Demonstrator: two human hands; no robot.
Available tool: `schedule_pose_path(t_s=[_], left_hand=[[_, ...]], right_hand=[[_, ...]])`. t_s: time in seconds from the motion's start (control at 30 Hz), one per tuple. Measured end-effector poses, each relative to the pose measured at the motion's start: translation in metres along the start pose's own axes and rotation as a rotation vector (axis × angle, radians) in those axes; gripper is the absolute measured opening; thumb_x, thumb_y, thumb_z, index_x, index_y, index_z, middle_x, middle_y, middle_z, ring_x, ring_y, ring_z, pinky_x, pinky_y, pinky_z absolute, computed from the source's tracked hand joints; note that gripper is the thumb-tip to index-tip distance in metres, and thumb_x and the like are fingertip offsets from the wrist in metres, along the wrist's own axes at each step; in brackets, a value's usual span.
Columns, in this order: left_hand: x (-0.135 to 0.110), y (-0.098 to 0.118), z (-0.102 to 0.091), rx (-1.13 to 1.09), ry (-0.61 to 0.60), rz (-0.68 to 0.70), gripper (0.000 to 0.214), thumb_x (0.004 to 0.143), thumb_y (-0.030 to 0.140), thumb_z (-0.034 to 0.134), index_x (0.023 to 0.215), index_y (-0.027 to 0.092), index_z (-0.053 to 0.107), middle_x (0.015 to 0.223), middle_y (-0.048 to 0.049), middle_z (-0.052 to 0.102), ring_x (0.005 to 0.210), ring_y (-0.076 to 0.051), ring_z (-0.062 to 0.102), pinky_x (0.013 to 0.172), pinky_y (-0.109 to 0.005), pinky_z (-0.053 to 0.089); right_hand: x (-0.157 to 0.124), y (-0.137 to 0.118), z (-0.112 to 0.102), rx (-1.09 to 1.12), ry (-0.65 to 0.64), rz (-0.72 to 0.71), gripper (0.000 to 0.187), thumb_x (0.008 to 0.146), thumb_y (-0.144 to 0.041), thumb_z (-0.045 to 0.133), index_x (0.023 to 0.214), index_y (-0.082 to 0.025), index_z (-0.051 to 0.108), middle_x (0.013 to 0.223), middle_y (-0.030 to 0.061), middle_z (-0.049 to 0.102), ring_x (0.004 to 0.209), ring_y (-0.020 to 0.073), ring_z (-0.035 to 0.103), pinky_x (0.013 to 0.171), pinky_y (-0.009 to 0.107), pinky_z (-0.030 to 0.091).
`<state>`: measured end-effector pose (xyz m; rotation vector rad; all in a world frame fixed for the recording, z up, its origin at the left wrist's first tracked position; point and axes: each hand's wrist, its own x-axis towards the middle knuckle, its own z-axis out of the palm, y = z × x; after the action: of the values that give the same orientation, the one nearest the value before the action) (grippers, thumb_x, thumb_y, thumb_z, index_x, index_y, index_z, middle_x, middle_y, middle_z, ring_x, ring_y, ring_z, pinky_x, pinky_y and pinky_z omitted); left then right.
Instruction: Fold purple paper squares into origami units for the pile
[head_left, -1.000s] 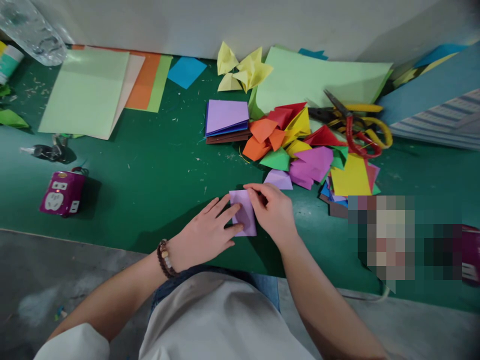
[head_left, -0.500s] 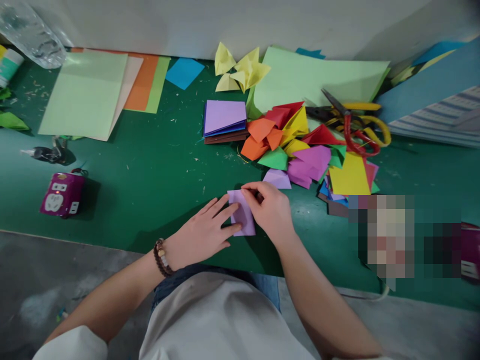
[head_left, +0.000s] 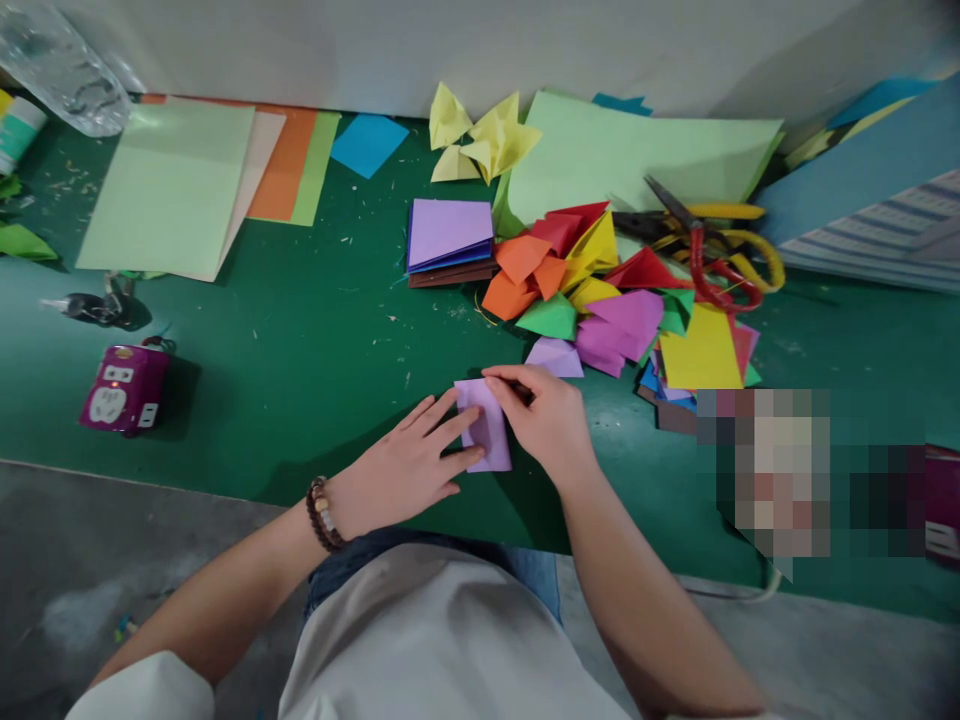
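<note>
Lilac paper (head_left: 495, 440) lies near the worktop's (head_left: 300, 350) front edge. The left hand (head_left: 409, 470) presses it flat with spread fingers while the right hand (head_left: 547, 420) pinches its far edge. Beyond sits a heap of folded coloured pieces (head_left: 592, 290), then scissors (head_left: 694, 250).

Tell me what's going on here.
A person is folding a purple paper on the green table. The left hand lies flat, fingers pressing the paper's left side; the right hand pinches its top edge. Beyond lie a pile of folded coloured pieces, a stack of squares and scissors.
</note>
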<state>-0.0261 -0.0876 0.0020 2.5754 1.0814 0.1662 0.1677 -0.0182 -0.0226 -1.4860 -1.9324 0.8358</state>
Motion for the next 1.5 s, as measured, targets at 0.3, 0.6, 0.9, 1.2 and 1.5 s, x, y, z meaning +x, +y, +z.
schedule_pose_path(t_s=[0.3, 0.6, 0.9, 1.2, 1.5], left_hand=[[-0.0011, 0.0008, -0.0007, -0.009, -0.003, -0.008, 0.049, 0.084, 0.032, 0.067, 0.130, 0.023, 0.051, 0.153, -0.0100, 0.033, 0.146, -0.031, 0.011, 0.118, -0.050, 0.023], [-0.0003, 0.0006, -0.0005, 0.005, -0.009, -0.009, 0.050, 0.083, 0.031, 0.068, 0.129, 0.024, 0.051, 0.154, -0.0111, 0.030, 0.145, -0.030, 0.018, 0.117, -0.050, 0.025], [-0.0014, -0.0009, 0.0016, 0.003, -0.010, 0.005, 0.050, 0.084, 0.034, 0.067, 0.131, 0.023, 0.051, 0.152, -0.0100, 0.034, 0.145, -0.030, 0.018, 0.117, -0.050, 0.023], [0.0016, 0.0008, -0.0020, 0.048, -0.016, 0.007, 0.051, 0.081, 0.036, 0.070, 0.128, 0.024, 0.053, 0.150, -0.0100, 0.039, 0.143, -0.029, 0.026, 0.117, -0.048, 0.024], [0.0003, -0.0010, -0.0004, 0.059, -0.011, 0.023, 0.051, 0.083, 0.037, 0.067, 0.130, 0.025, 0.052, 0.150, -0.0112, 0.037, 0.143, -0.030, 0.025, 0.116, -0.049, 0.025]], right_hand=[[0.0004, -0.0024, 0.0002, -0.013, 0.000, 0.039, 0.022, 0.086, -0.035, 0.055, 0.091, -0.021, 0.071, 0.087, 0.0044, 0.073, 0.070, 0.0173, 0.063, 0.068, 0.032, 0.050], [0.0003, -0.0029, -0.0001, -0.010, 0.001, 0.061, 0.021, 0.086, -0.035, 0.056, 0.091, -0.021, 0.072, 0.086, 0.0043, 0.073, 0.068, 0.0171, 0.063, 0.068, 0.032, 0.050], [0.0007, -0.0028, 0.0000, -0.019, 0.001, 0.061, 0.021, 0.085, -0.035, 0.056, 0.090, -0.021, 0.072, 0.086, 0.0041, 0.073, 0.068, 0.0172, 0.063, 0.068, 0.032, 0.050], [0.0004, -0.0022, 0.0012, -0.035, 0.010, 0.050, 0.023, 0.085, -0.037, 0.055, 0.090, -0.022, 0.072, 0.087, 0.0047, 0.073, 0.067, 0.0176, 0.063, 0.067, 0.033, 0.050], [0.0002, -0.0030, 0.0023, -0.047, 0.017, 0.047, 0.023, 0.085, -0.036, 0.055, 0.091, -0.021, 0.071, 0.086, 0.0049, 0.073, 0.069, 0.0185, 0.063, 0.068, 0.033, 0.049]])
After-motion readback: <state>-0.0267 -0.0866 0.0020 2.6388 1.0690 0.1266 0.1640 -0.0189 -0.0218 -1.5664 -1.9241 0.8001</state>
